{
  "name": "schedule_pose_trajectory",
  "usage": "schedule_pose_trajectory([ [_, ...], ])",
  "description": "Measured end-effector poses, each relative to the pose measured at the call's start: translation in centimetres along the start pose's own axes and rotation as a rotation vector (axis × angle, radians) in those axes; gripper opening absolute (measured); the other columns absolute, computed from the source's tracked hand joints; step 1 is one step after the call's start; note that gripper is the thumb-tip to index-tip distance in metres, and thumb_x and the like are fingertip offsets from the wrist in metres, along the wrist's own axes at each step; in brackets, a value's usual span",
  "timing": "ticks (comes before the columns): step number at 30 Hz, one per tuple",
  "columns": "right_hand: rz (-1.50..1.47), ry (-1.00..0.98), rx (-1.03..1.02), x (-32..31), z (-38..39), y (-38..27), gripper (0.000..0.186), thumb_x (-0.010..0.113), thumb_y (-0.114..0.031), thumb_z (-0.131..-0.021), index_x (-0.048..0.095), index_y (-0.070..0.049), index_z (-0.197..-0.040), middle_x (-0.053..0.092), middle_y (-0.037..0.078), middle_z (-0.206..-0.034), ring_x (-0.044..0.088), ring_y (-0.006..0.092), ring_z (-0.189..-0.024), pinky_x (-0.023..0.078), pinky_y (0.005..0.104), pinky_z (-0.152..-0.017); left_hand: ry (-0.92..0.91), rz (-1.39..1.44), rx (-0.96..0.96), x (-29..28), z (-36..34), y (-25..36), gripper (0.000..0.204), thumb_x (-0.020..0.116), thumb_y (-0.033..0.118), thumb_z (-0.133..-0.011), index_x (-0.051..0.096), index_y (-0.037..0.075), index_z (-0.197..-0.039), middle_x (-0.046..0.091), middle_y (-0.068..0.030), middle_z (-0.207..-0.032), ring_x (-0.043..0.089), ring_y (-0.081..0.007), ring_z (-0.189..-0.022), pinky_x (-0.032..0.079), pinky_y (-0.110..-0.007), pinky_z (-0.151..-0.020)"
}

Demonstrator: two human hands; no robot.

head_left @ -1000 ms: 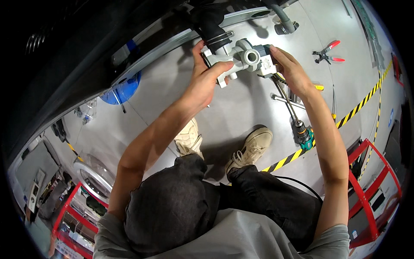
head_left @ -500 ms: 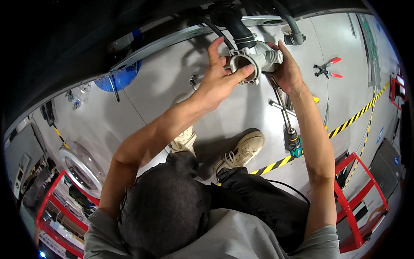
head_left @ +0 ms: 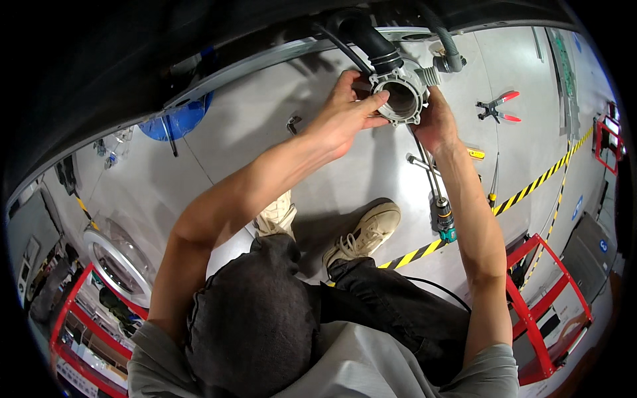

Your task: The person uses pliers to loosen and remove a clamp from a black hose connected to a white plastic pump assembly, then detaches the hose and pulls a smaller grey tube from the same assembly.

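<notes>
A whitish plastic pump housing (head_left: 413, 78) with a wide round opening hangs beneath the machine's dark underside. A thick black rubber hose (head_left: 379, 52) joins its top, with a metal clamp around the joint. My left hand (head_left: 337, 123) grips the housing's left side, the thumb on the rim of the opening. On the right, my right hand (head_left: 439, 123) is closed around the housing's back and side; its fingers are mostly hidden. A ribbed spout (head_left: 431, 75) sticks out above that hand, close to the end of a grey corrugated hose (head_left: 448, 43).
Red-handled pliers (head_left: 497, 107) lie on the floor at right. Nearer are a teal power driver (head_left: 444, 222), a metal bar tool (head_left: 419, 161) and a yellow-handled tool (head_left: 476, 154). A blue disc (head_left: 182, 123) lies at left. Red-framed carts (head_left: 524, 318) stand on both sides.
Both hands have shifted slightly right with the housing, and its opening has turned to face me more. The spout has moved up closer to the grey hose's end.
</notes>
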State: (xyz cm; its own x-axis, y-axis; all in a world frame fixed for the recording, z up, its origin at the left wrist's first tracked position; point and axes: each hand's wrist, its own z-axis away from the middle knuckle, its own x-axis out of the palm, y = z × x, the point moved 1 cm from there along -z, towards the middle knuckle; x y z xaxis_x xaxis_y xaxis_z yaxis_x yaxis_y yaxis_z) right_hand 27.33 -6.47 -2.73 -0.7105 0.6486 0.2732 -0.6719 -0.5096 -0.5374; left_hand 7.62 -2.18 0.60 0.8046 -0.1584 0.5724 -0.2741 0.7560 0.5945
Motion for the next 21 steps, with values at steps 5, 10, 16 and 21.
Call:
schedule_pose_trajectory([
  [5,-0.076,0.016,-0.006,2.2,1.1,0.0,0.042,0.045,-0.037,-0.104,0.052,-0.006,-0.131,0.064,0.01,-0.115,0.064,0.0233,-0.099,0.051,0.04,-0.094,0.004,-0.004,-0.01,0.0,-0.4,-0.1,0.048,0.064,0.01,-0.097,0.034,0.005,-0.135,0.06,-0.0116,-0.119,0.063,-0.023,-0.109,0.052,-0.046,-0.099],
  [10,-0.185,-0.26,-0.012,-2.0,-1.9,-0.6,0.033,0.053,-0.03,-0.101,0.055,-0.004,-0.122,0.063,0.012,-0.111,0.064,0.0267,-0.094,0.056,0.0406,-0.085,-0.026,-0.038,-0.021,-1.4,-1.6,-0.5,0.034,0.063,0.021,-0.098,0.047,0.008,-0.126,0.061,-0.0074,-0.12,0.059,-0.0198,-0.113,0.046,-0.044,-0.103],
  [16,-0.146,-0.255,-0.094,-0.1,0.6,-0.3,0.031,0.056,-0.028,-0.1,0.058,-0.001,-0.115,0.064,0.014,-0.106,0.064,0.0268,-0.096,0.055,0.0414,-0.088,-0.124,-0.003,-0.03,-3.0,-2.0,-0.1,0.065,0.08,0.033,-0.084,0.044,0.006,-0.13,0.059,-0.0088,-0.122,0.057,-0.0206,-0.116,0.047,-0.043,-0.1],
  [21,0.052,-0.335,-0.028,-1.0,2.0,-0.1,0.042,0.053,-0.037,-0.103,0.055,0.0,-0.123,0.062,0.016,-0.118,0.064,0.0293,-0.103,0.053,0.0439,-0.094,-0.064,-0.089,-0.016,-2.7,-1.5,-0.6,0.068,0.084,0.019,-0.079,0.042,0.005,-0.131,0.062,-0.0109,-0.117,0.064,-0.0221,-0.104,0.055,-0.041,-0.086],
])
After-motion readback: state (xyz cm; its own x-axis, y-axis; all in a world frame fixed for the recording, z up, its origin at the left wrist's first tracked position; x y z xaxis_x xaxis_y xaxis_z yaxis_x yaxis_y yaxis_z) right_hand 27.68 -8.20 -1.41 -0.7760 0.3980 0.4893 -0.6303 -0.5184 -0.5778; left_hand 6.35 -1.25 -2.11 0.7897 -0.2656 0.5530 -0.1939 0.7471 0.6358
